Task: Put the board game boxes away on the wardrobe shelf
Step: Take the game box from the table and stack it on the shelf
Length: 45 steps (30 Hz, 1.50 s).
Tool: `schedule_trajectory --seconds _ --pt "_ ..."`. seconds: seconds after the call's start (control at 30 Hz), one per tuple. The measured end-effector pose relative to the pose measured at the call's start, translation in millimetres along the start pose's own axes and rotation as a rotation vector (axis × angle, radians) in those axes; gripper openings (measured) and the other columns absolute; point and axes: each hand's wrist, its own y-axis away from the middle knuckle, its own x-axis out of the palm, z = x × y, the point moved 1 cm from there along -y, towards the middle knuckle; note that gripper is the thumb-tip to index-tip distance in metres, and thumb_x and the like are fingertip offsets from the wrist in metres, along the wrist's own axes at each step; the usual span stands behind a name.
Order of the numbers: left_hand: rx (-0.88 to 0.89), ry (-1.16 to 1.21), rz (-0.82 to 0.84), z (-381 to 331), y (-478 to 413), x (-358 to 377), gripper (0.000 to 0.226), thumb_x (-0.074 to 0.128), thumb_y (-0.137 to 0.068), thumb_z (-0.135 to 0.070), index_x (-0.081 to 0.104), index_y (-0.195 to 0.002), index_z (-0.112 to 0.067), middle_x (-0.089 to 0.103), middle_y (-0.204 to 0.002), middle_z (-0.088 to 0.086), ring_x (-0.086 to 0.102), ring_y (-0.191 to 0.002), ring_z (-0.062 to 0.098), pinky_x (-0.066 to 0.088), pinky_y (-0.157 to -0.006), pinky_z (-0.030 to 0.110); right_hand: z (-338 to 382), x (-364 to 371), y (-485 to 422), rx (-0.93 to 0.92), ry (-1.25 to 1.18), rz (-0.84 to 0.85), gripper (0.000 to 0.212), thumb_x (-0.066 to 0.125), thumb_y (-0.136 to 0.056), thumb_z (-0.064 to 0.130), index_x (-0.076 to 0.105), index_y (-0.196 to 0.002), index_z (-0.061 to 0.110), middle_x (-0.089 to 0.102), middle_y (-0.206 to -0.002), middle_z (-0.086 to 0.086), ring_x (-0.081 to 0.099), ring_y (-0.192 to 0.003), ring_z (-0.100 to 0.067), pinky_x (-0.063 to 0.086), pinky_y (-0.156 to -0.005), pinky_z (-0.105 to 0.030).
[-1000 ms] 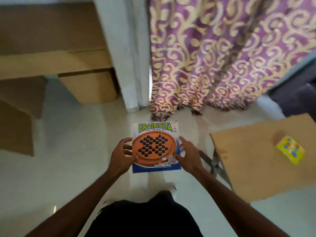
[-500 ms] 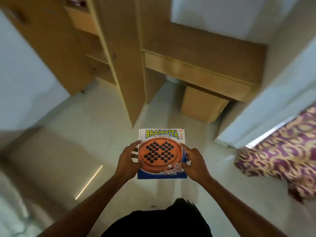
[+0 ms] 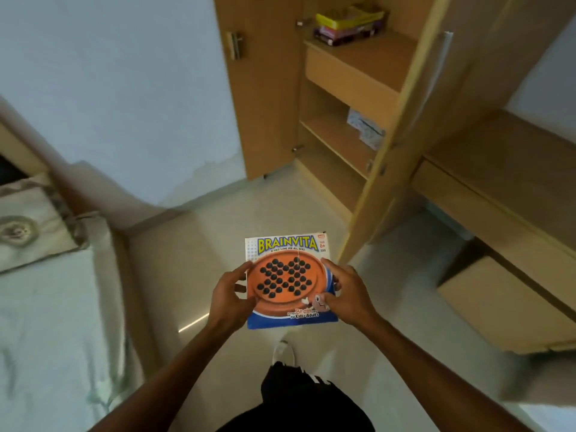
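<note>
Both my hands grip the Brainvita box (image 3: 288,280).
My left hand (image 3: 229,293) and right hand (image 3: 347,293) curl round its flat, glossy cardboard edges.

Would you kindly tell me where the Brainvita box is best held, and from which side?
By its left and right edges, near the middle, one hand from each side. The Brainvita box is flat, thin and lies face up, so a thumb on top and fingers beneath should keep it level. The left hand and right hand hold those edges now.
</note>
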Motion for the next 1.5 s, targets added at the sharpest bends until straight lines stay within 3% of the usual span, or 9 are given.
schedule_trajectory --seconds 0.23,0.4,0.73,0.9,1.03,1.13,1.27,1.4,1.5 --pt "-0.061 0.057 -0.139 6.1 -127.9 -75.5 0.066 0.073 -0.07 -0.015 0.055 -0.133 -0.026 0.057 -0.117 0.005 0.065 -0.089 0.019 0.061 -0.069 0.042 90.4 20.7 -158.9 -0.081 0.037 0.092 0.08 0.076 -0.08 0.022 0.032 -0.147 0.029 0.045 -0.121 -0.004 0.057 -0.111 -0.018 0.056 -0.078 -0.028" --pt "-0.093 0.064 -0.164 -0.6 -227.1 -108.0 0.067 0.075 -0.077 -0.011 0.051 -0.138 -0.024 0.055 -0.122 0.002 0.062 -0.095 0.02 0.061 -0.068 0.046 132.4 27.8 -261.5 -0.088 0.028 0.081 0.079 0.076 -0.08 0.023 0.034 -0.146 0.029 0.045 -0.121 -0.005 0.056 -0.11 -0.017 0.058 -0.077 -0.031" --pt "0.007 0.051 -0.009 -62.7 -473.0 -131.8 0.065 0.074 -0.079 -0.013 0.05 -0.139 -0.023 0.055 -0.125 0.007 0.063 -0.097 0.024 0.061 -0.071 0.042 171.5 -0.8 -463.4 0.025 -0.088 -0.119 0.074 0.08 -0.075 0.03 0.044 -0.14 0.03 0.053 -0.13 0.001 0.061 -0.109 -0.018 0.061 -0.073 -0.033" --pt "0.051 0.041 0.127 -126.8 -588.7 -105.6 0.064 0.071 -0.081 -0.004 0.048 -0.14 -0.017 0.056 -0.129 0.007 0.062 -0.104 0.026 0.059 -0.073 0.037 169.0 -49.1 -542.8 0.096 -0.096 -0.257 0.068 0.078 -0.077 0.022 0.047 -0.137 0.032 0.052 -0.126 0.001 0.059 -0.113 -0.016 0.06 -0.08 -0.038" --pt "0.137 0.08 0.246 -187.9 -680.0 -64.0 0.054 0.068 -0.082 0.0 0.055 -0.131 -0.017 0.06 -0.116 -0.003 0.061 -0.097 0.02 0.054 -0.06 0.02 150.3 -107.5 -610.2 0.119 -0.077 -0.397 0.064 0.076 -0.077 0.012 0.051 -0.134 0.028 0.055 -0.123 0.003 0.054 -0.113 -0.009 0.056 -0.085 -0.033" --pt "0.192 0.108 0.315 -225.8 -741.3 -28.7 0.05 0.066 -0.076 0.008 0.059 -0.116 -0.021 0.063 -0.102 -0.006 0.066 -0.094 0.025 0.057 -0.061 0.027 125.4 -149.0 -661.7 0.121 -0.058 -0.448 0.065 0.075 -0.074 0.013 0.052 -0.131 0.036 0.059 -0.12 0.004 0.058 -0.113 -0.01 0.058 -0.085 -0.033" --pt "0.199 0.138 0.353 -285.7 -820.2 23.3 0.06 0.063 -0.077 0.01 0.053 -0.131 -0.014 0.062 -0.114 0.006 0.064 -0.088 0.015 0.054 -0.054 0.019 101.3 -215.4 -731.0 0.157 -0.016 -0.516 0.064 0.069 -0.079 0.005 0.051 -0.134 0.032 0.052 -0.113 0.0 0.053 -0.104 -0.008 0.043 -0.072 -0.008" --pt "0.232 0.177 0.342 -341.1 -883.8 61.6 0.058 0.061 -0.076 0.011 0.056 -0.129 -0.012 0.064 -0.113 0.007 0.064 -0.084 0.015 0.053 -0.057 0.02 76.3 -272.8 -794.8 0.169 -0.028 -0.538 0.066 0.071 -0.075 0.013 0.051 -0.133 0.037 0.057 -0.119 0.0 0.06 -0.108 -0.008 0.058 -0.08 -0.025" --pt "0.233 0.187 0.348 -377.5 -927.8 83.0 0.057 0.061 -0.074 0.009 0.058 -0.127 -0.012 0.064 -0.113 0.004 0.067 -0.092 0.02 0.061 -0.072 0.039 65.2 -309.8 -841.2 0.161 -0.028 -0.561 0.064 0.072 -0.074 0.016 0.051 -0.131 0.036 0.057 -0.123 0.001 0.06 -0.111 -0.011 0.06 -0.084 -0.033"
